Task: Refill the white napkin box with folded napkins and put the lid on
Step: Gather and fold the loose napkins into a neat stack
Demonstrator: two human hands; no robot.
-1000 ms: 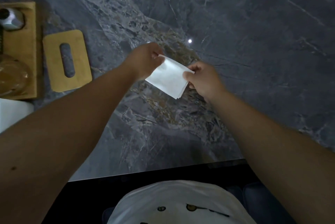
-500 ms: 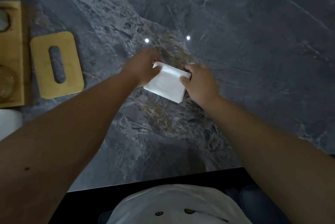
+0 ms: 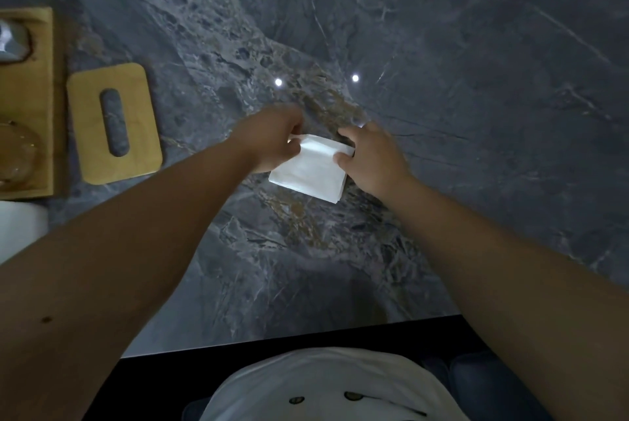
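A white folded napkin (image 3: 308,172) lies on the dark marble table (image 3: 442,114) in the middle of the view. My left hand (image 3: 272,138) pinches its far left corner. My right hand (image 3: 371,155) grips its far right edge between thumb and fingers. The far edge of the napkin is curled over. A wooden lid (image 3: 114,122) with an oval slot lies flat on the table to the left. A white rounded shape (image 3: 20,230), possibly the napkin box, shows at the left edge, mostly cut off.
A wooden tray (image 3: 30,104) at the far left carries a glass jar (image 3: 15,151) and a shiny object (image 3: 12,42). The table's near edge (image 3: 272,339) runs just in front of my body. Bare marble stretches to the right and beyond.
The napkin has come down from being held up in the air to lying on the table, and both hands have moved lower with it and fold its far edge.
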